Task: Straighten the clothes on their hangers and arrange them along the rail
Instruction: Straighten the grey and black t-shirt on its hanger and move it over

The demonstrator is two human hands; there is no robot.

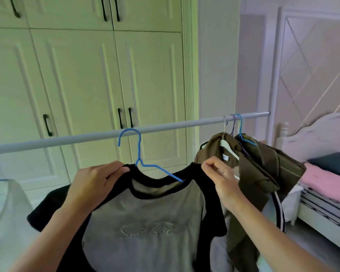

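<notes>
A grey T-shirt with black collar and sleeves (145, 222) hangs on a blue hanger (139, 154) hooked over the grey rail (185, 126). My left hand (94, 183) pinches the black collar at its left shoulder. My right hand (218, 173) pinches the collar at its right shoulder. The hanger's right arm pokes out through the neck opening. Olive-brown clothes (259, 173) hang bunched at the rail's right end on a white hanger (227, 148), a dark one and another blue one. A white garment (6, 213) hangs at the far left.
White wardrobe doors (82, 75) with black handles stand behind the rail. A white bed (322, 183) with pink bedding and a dark blue pillow lies to the right. The rail's right end (266, 113) stops just before the bed's headboard.
</notes>
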